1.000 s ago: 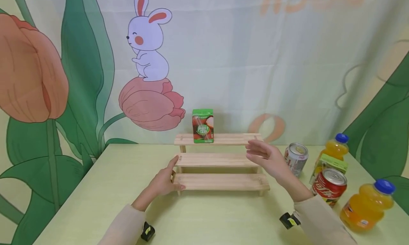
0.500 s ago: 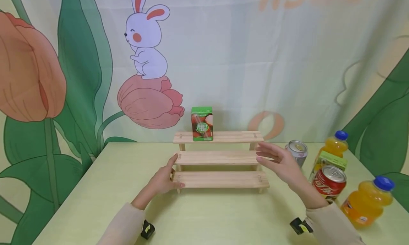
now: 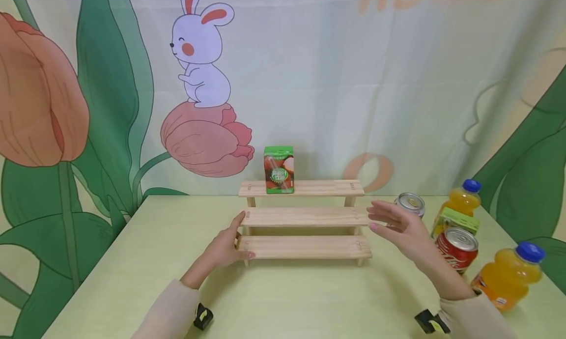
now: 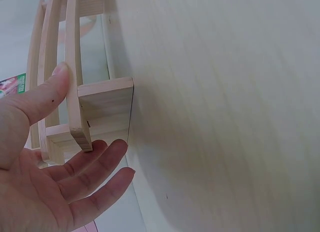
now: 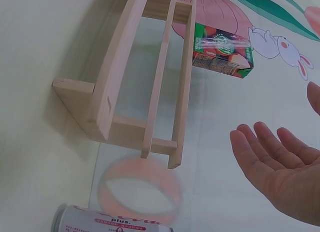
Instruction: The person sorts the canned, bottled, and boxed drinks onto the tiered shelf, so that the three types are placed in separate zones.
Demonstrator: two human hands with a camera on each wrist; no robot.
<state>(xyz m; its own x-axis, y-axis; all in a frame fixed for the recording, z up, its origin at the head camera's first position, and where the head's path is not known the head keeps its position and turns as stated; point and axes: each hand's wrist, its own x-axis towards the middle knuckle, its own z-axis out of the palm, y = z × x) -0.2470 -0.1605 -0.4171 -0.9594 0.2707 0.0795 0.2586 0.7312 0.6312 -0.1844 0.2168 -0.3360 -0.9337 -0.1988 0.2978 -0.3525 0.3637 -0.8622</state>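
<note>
A three-tier wooden step shelf (image 3: 305, 246) stands on the table near the curtain. On its top tier, left of centre, a red and green juice carton (image 3: 279, 174) with fruit pictures stands upright. My left hand (image 3: 224, 246) holds the shelf's left end, the thumb on the lowest board (image 4: 75, 99) and the other fingers around the end. To the right of the shelf my right hand (image 3: 406, 231) hovers in the air, holding nothing, its fingers (image 5: 260, 147) loosely extended. Behind that hand a silver can (image 3: 410, 201) is partly hidden.
At the right stand a red soda can (image 3: 459, 248), a green-topped carton (image 3: 460, 220) and two blue-capped orange drink bottles, one in front (image 3: 508, 277) and one behind (image 3: 464, 199). A printed curtain (image 3: 309, 83) hangs behind the table (image 3: 300, 299).
My right hand has moved right, from over the shelf's right end toward the drinks. The left hand stays at the shelf's left end. The head view has tilted slightly.
</note>
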